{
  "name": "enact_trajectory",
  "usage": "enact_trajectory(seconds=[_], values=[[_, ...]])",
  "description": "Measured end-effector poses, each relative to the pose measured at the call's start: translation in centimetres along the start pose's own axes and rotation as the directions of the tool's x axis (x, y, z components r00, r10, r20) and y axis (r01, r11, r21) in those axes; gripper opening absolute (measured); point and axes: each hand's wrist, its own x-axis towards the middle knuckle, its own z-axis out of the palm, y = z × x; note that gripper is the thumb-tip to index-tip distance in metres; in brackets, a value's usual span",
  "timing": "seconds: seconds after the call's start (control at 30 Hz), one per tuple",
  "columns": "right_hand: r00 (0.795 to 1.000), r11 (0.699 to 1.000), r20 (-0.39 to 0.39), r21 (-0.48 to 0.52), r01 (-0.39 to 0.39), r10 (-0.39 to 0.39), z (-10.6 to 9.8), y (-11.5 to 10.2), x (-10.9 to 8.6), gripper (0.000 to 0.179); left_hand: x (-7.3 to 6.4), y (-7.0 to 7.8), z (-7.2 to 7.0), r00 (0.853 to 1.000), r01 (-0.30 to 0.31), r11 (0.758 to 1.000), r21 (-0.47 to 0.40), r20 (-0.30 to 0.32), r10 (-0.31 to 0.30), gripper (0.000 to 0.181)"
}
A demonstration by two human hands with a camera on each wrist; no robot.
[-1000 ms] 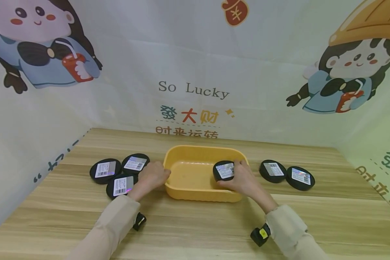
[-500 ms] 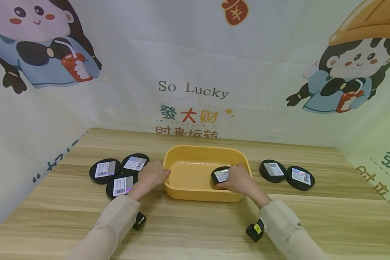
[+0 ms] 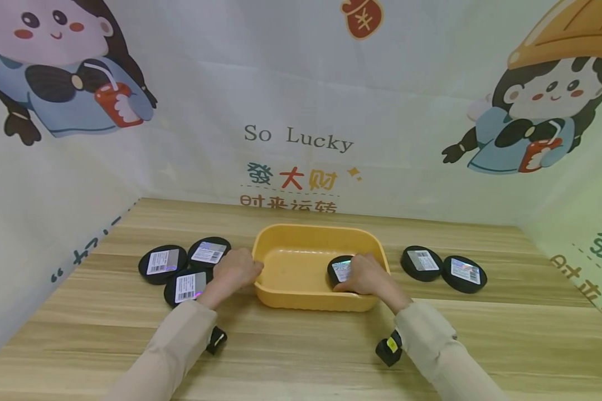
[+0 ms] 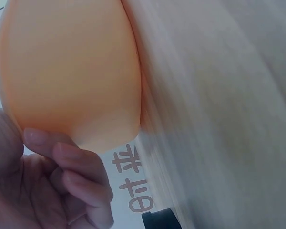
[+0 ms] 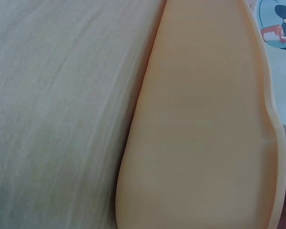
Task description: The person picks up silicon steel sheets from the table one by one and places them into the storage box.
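Note:
A yellow plastic basin [image 3: 313, 301] stands on the wooden table. At its left end my left hand [image 3: 237, 270] pinches the rim; the left wrist view shows curled fingers [image 4: 81, 164] against the basin wall [image 4: 71, 71]. Inside the basin, toward the right end, my right hand [image 3: 367, 276] grips a flat round black disc [image 3: 340, 272] with a silvery white label. The hand covers the disc's right side. In the right wrist view the basin's outer wall [image 5: 195, 124] hides most of that hand.
Left of the basin lie three similar labelled black discs [image 3: 163, 264], close to my left hand and forearm. Two more black discs [image 3: 421, 263] lie side by side to the right. A printed cloth backdrop [image 3: 301, 100] rises behind the table.
My right hand has lowered the black disc further into the basin, and its forearm has shifted slightly left. My left hand has stayed on the rim.

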Motion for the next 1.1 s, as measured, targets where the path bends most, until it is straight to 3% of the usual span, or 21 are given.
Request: enact_trajectory(seconds=[0.5, 0.8, 1.1], values=[[0.998, 0.999, 0.067, -0.035, 0.015, -0.013, 0.1, 0.0, 0.4, 0.036, -0.1, 0.1, -0.1, 1.000, -0.006, 1.000, -0.002, 0.000, 0.006, 0.023], [0.999, 0.998, 0.047, -0.060, 0.005, -0.002, 0.1, -0.2, 0.1, 0.051, -0.1, 0.1, -0.1, 1.000, -0.006, 1.000, -0.007, 0.006, 0.006, 0.022], [0.999, 0.997, 0.006, 0.066, -0.039, 0.038, -0.7, -0.4, -0.9, 0.072, -0.3, 0.1, -0.1, 1.000, -0.005, 1.000, -0.014, 0.008, 0.005, 0.021]])
